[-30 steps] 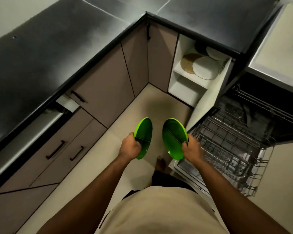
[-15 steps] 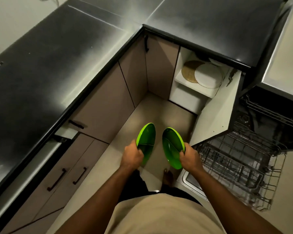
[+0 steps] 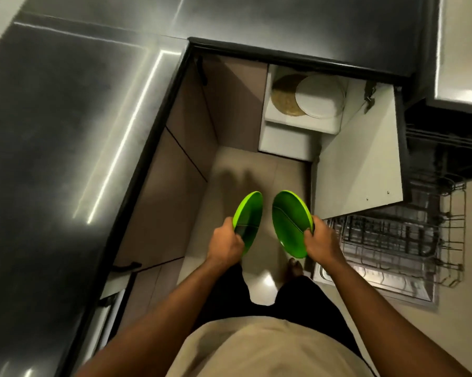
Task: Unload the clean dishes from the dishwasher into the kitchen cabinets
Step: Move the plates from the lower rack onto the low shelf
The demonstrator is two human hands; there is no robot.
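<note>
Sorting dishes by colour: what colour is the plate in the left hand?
The plate is bright green, inside and rim; the head view shows it plainly.

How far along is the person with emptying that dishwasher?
Looks nearly done: the pulled-out dishwasher rack shows no dishes I can make out, and a white plate already lies on the shelf of the open cabinet. In hand: the left hand grips one green plate, the right hand a second green plate. Left: setting those two in the cabinet.
</note>
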